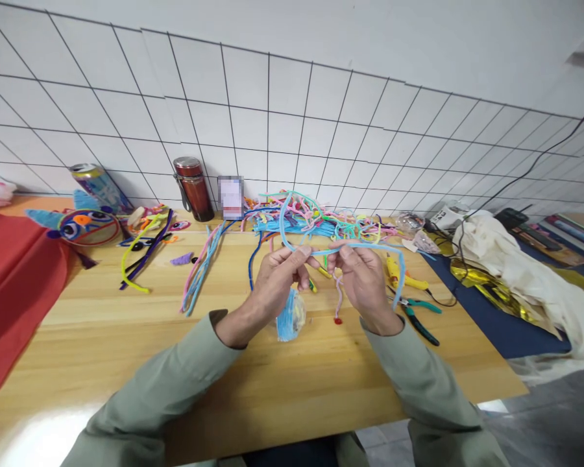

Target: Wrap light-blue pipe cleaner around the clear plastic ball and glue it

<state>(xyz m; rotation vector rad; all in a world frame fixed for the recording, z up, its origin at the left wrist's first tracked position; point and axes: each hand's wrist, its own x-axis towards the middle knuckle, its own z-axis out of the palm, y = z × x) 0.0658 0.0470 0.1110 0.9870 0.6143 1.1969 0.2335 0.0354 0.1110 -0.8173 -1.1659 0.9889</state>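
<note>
A light blue pipe cleaner (370,246) runs between my two hands above the middle of the table. My left hand (285,269) pinches it, and from there one end curves up and away. Just to the right, my right hand (363,275) pinches the same pipe cleaner, whose other end bends down past my wrist. Beneath my left hand lies a blue-wrapped roll (287,318), partly hidden. A pink pipe cleaner piece (339,298) with a red tip rests on the table near my right hand.
A heap of coloured pipe cleaners (302,217) lies along the wall. Pliers (418,318) and a yellow glue gun (409,277) sit at the right. To the left are a red thermos (193,188), a can (100,185), a decorated bird-like figure (85,227) and loose pipe cleaners (205,269).
</note>
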